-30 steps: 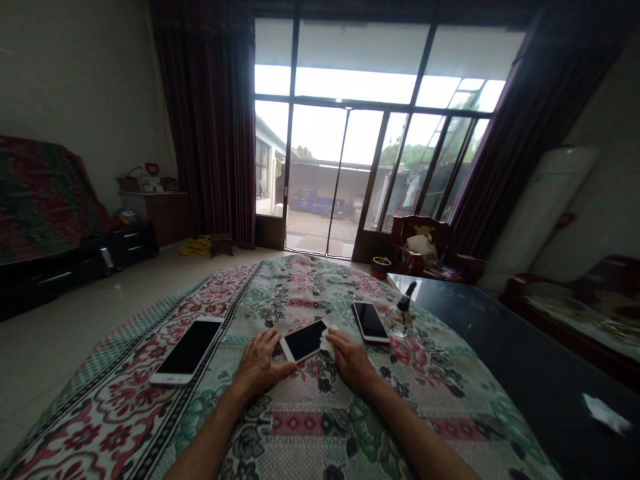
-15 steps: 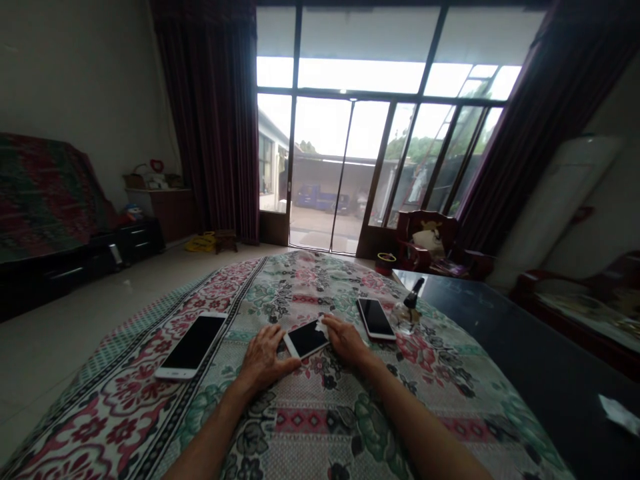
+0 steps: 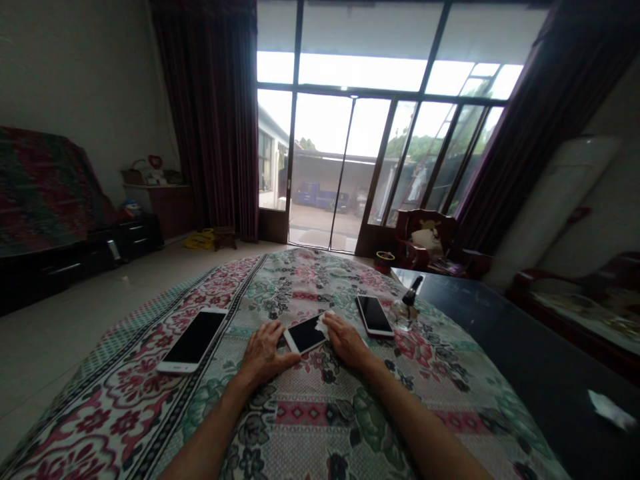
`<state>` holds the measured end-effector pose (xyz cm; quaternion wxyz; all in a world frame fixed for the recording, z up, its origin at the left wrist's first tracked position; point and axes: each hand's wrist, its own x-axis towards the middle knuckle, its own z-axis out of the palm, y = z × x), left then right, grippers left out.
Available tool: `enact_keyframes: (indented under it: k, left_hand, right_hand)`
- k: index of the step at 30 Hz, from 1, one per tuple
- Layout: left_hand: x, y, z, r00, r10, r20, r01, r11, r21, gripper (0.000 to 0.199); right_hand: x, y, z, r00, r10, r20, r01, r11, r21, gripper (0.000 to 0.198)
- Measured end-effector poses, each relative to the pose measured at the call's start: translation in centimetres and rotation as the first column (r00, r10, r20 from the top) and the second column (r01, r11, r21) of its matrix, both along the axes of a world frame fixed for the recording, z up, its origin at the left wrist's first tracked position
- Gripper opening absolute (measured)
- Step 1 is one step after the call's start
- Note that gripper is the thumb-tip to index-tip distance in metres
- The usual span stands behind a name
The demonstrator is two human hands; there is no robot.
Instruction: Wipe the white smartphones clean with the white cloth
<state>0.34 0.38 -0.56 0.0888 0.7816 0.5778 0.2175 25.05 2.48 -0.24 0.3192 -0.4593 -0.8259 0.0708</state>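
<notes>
A white-framed smartphone (image 3: 304,336) with a dark screen lies at a slant on the flowered cloth in front of me. My left hand (image 3: 261,355) grips its left end, thumb along the near edge and fingers at the far side. At the other end, my right hand (image 3: 346,341) presses a small white tissue (image 3: 321,325) onto the screen with closed fingers, which hide part of the phone. A larger white smartphone (image 3: 194,340) rests to the left, and another smartphone (image 3: 375,315) to the right; neither is touched.
Beside the right-hand phone stands a clear bottle (image 3: 403,313) with a black top. The flowered cloth (image 3: 325,447) covers the surface under my arms. A dark glossy table (image 3: 525,360) adjoins on the right, with a crumpled white tissue (image 3: 611,410) on it.
My right fingers and the tissue have shifted very slightly at the phone's right end. The left hand keeps its hold. The whole view has moved a little.
</notes>
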Motion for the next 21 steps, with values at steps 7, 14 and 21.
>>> enact_keyframes:
  k: [7, 14, 21]
  left_hand:
    - [0.1, -0.1, 0.2, 1.0, -0.003, -0.006, 0.003, 1.0, -0.012, 0.069]
    - [-0.3, 0.2, -0.1, 0.999, -0.029, -0.027, 0.029, 0.999, -0.026, 0.073]
    - [-0.6, 0.0, 0.3, 0.998, -0.047, -0.048, 0.043, 0.997, -0.071, 0.07]
  right_hand:
    - [1.1, -2.3, -0.4, 1.0, -0.01, 0.007, 0.01, 1.0, 0.01, 0.042]
    - [0.8, -3.3, 0.0, 0.997, -0.028, 0.067, 0.026, 0.999, 0.027, 0.042]
    - [-0.5, -4.4, 0.5, 0.989, -0.029, 0.146, 0.026, 0.999, 0.024, 0.041]
